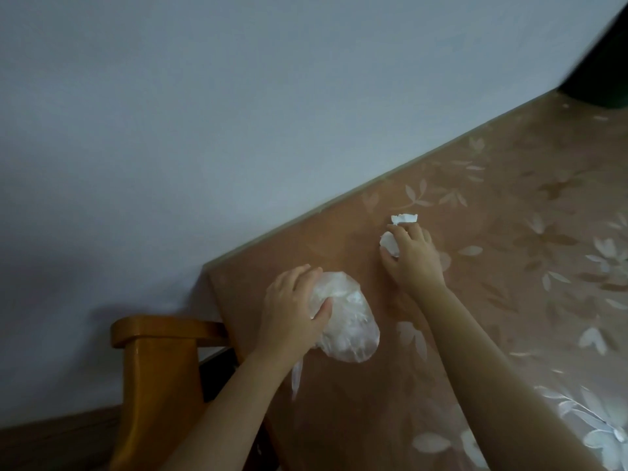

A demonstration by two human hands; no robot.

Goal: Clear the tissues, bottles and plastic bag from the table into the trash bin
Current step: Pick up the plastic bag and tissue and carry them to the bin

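A crumpled clear plastic bag point(350, 321) lies near the table's left corner. My left hand point(292, 311) grips its upper left side, thumb pressed into the plastic. Further in, my right hand point(411, 256) curls round a white crumpled tissue point(389, 243). A second white tissue piece point(403, 218) shows just beyond the fingertips, touching them. No bottles or trash bin are in view.
The table point(509, 253) has a brown cloth with pale leaf and flower prints and runs along a plain wall. A wooden chair back point(153, 338) stands at the table's left end. A dark green object point(601, 73) sits at the far right corner.
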